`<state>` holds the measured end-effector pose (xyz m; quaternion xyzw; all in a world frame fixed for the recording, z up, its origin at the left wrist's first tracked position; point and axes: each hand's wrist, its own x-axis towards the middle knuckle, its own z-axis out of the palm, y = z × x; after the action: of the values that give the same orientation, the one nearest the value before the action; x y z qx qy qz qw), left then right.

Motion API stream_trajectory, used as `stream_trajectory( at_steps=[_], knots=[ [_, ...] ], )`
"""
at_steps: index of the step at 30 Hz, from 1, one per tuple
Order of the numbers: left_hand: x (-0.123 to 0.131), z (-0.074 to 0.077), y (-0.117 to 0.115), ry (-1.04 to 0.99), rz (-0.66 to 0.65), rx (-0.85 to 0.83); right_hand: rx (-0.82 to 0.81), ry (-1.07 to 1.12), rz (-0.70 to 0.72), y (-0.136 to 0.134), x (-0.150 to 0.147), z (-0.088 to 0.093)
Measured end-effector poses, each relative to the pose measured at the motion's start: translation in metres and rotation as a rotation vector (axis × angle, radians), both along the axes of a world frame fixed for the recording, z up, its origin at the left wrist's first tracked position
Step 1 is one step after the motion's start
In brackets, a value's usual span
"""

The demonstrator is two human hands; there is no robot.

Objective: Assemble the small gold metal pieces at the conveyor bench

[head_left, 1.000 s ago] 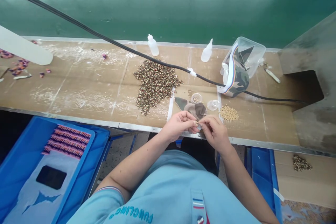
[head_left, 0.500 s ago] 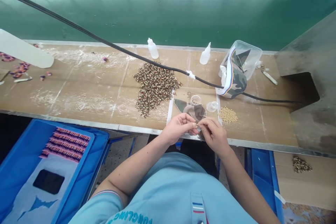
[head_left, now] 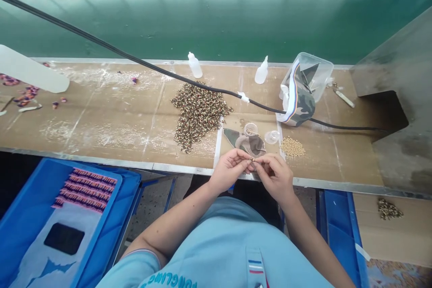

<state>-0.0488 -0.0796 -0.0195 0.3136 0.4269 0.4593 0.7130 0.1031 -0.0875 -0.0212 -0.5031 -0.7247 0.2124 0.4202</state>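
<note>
Just over the front edge of the bench, my left hand and my right hand meet at the fingertips. Both pinch a tiny dark-and-gold piece, largely covered by fingers and too small to make out fully. Behind the hands lies a camouflage cloth. A round clear dish with thin gold-coloured bits stands at its back, and a second clear round dish is to its right. Tan beads form a small heap beyond my right hand. To the left spreads a big pile of small dark-and-gold pieces.
Two white squeeze bottles stand along the back. A black cable crosses over the bench. At the right is a clear bin with a camouflage cap against it. A blue crate holding a phone sits lower left.
My right fingertips have closed in on the piece, and it shows a little more between both hands. The whole view has shifted slightly; the things on the bench keep their places.
</note>
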Motion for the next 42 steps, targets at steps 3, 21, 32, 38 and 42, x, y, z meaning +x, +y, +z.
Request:
stream_trajectory(
  at_steps=[3, 21, 32, 38, 42],
  knots=[
    [0.001, -0.003, -0.002, 0.008, -0.003, 0.041, 0.031, -0.025, -0.007, 0.0, 0.0, -0.001],
    [-0.001, -0.001, -0.003, 0.055, -0.021, 0.047, -0.041, -0.085, 0.063, 0.001, 0.003, -0.001],
    [-0.001, 0.003, -0.002, 0.115, -0.098, 0.022, -0.157, -0.173, -0.325, 0.016, 0.061, 0.009],
    [0.003, 0.0, -0.004, 0.085, -0.079, 0.016, -0.317, -0.26, -0.749, 0.031, 0.125, 0.011],
    [0.005, -0.006, -0.006, 0.052, -0.085, 0.043, -0.389, -0.239, -0.872, 0.03, 0.145, -0.003]
  ],
)
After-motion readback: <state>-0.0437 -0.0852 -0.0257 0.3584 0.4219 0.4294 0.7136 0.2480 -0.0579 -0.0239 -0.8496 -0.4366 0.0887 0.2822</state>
